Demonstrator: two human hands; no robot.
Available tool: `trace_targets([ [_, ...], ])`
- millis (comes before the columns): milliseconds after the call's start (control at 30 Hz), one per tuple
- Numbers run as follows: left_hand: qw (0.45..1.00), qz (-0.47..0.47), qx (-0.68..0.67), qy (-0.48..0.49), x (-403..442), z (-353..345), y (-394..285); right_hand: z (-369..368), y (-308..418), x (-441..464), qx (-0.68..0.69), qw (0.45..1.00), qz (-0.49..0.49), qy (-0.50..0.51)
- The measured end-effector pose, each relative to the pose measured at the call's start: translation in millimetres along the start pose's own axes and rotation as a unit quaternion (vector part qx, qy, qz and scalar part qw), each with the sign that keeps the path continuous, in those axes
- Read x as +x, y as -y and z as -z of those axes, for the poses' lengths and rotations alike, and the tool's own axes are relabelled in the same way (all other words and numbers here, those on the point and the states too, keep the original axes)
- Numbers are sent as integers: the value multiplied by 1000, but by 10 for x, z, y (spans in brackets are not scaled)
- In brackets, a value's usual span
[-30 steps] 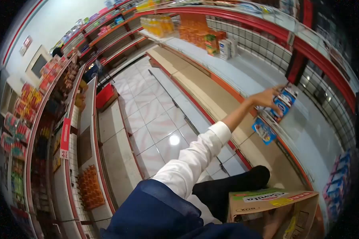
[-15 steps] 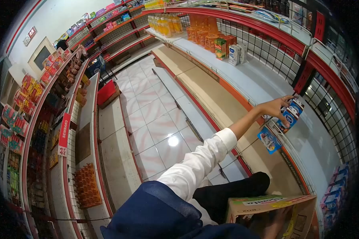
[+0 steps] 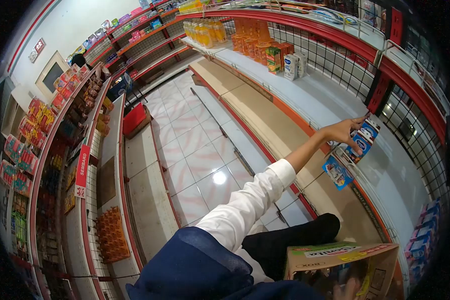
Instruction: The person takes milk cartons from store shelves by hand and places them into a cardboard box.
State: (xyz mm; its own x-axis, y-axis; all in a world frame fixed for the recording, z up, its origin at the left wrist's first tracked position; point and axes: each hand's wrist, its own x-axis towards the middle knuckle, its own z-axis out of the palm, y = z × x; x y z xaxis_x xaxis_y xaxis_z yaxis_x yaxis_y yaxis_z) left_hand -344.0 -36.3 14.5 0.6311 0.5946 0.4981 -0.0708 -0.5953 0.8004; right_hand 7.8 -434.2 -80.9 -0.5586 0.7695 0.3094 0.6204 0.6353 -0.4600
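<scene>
On the right-hand shelf, my left hand [image 3: 346, 133] rests with its thumb and fingers around small blue-and-white drink cartons [image 3: 363, 143]. These stand in a short row near the shelf's front edge. A blue picture card [image 3: 337, 172] hangs from the edge just below them. My right hand [image 3: 348, 289] is inside an open cardboard box [image 3: 325, 254] at the lower right. Only part of that hand shows, blurred and dim, near something bluish. What its fingers hold, if anything, cannot be made out.
Further along the white shelf [image 3: 330, 95] stand white cartons [image 3: 291, 66], orange packs and bottles of yellow drink [image 3: 205, 34]. Blue-and-pink packs [image 3: 424, 235] sit at the lower right. Across the tiled aisle [image 3: 200, 150] is a stocked shelf with an egg tray [image 3: 111, 234].
My right hand has come into view inside the cardboard box. My left hand stays at the blue cartons, and the view has shifted slightly.
</scene>
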Motion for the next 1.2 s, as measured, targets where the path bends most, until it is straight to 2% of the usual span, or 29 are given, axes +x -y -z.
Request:
trace_targets([
  [33, 1000, 1, -1, 2, -3, -9, 4, 79, 136, 41, 1, 1000, -2, 0],
  [67, 1000, 2, 0, -7, -9, -14, 34, 291, 634, 488, 21, 984, -174, 41],
  [100, 1000, 3, 1, -16, -1, -23, 53, 454, 945, 772, 41, 936, -340, 80],
  [133, 1000, 2, -1, -14, 10, -25, 51, 524, 1003, 811, 12, 982, -183, 32],
  [167, 999, 15, -40, -7, 8, -18, 27, 660, 1087, 750, 11, 982, -186, 30],
  [233, 996, 26, -82, 2, -7, -17, -39, 915, 1269, 595, 15, 941, -296, 163],
  [267, 993, 21, -108, -38, -30, -15, -52, 886, 1338, 540, 146, 934, -322, 51],
  [300, 988, 15, -134, -78, -42, -21, -76, 857, 1206, 559, 144, 933, -325, 49],
  [333, 984, -34, -128, -117, -54, -20, -67, 833, 1235, 533, 136, 942, -306, 27],
  [367, 984, -36, -131, -115, -70, -22, -105, 825, 1227, 556, 128, 949, -287, 4],
  [433, 950, -132, -49, -278, -146, 1, -178, 804, 1216, 602, 110, 962, -247, -42],
  [467, 950, -135, -52, -276, -211, -67, -305, 773, 1191, 649, 101, 966, -226, -66],
  [533, 921, -172, -20, -350, -387, -434, -797, 702, 1124, 777, 85, 972, -186, -114],
  [567, 942, -185, -9, -281, -452, -662, -1103, 666, 1085, 850, 78, 974, -165, -134],
  [600, 964, -209, -40, -160, -519, -900, -1315, 623, 1039, 932, 71, 975, -143, -153],
  [633, 970, -241, -2, -44, -525, -1069, -1534, 575, 983, 1024, 66, 976, -119, -170],
  [667, 958, -279, -45, 39, -480, -1287, -1692, 553, 961, 1113, 62, 976, -95, -187],
  [733, 919, -388, 0, 76, -434, -1618, -1893, 498, 922, 1287, 50, 972, -47, -224],
  [767, 918, -389, 0, 76, -396, -1748, -1881, 476, 900, 1367, 42, 968, -23, -245],
  [833, 885, -459, 31, 73, -292, -1957, -1855, 455, 850, 1486, 22, 958, 22, -285],
  [900, 880, -467, -42, 77, -295, -1874, -1992, 466, 849, 1534, -5, 944, 54, -326],
  [967, 836, -547, 26, 45, -273, -1996, -1956, 496, 870, 1452, -51, 925, 67, -370],
  [1000, 830, -555, 60, -7, -287, -1968, -2020, 522, 886, 1365, -81, 914, 69, -391],
  [1033, 824, -565, 30, -1, -300, -1946, -2016, 555, 902, 1267, -113, 902, 72, -411],
  [1167, 862, -492, 120, 29, -236, -1611, -1979, 655, 998, 933, -230, 842, 114, -474],
  [1200, 862, -484, 146, -6, -178, -1568, -1907, 636, 1019, 865, -311, 841, 38, -441],
])
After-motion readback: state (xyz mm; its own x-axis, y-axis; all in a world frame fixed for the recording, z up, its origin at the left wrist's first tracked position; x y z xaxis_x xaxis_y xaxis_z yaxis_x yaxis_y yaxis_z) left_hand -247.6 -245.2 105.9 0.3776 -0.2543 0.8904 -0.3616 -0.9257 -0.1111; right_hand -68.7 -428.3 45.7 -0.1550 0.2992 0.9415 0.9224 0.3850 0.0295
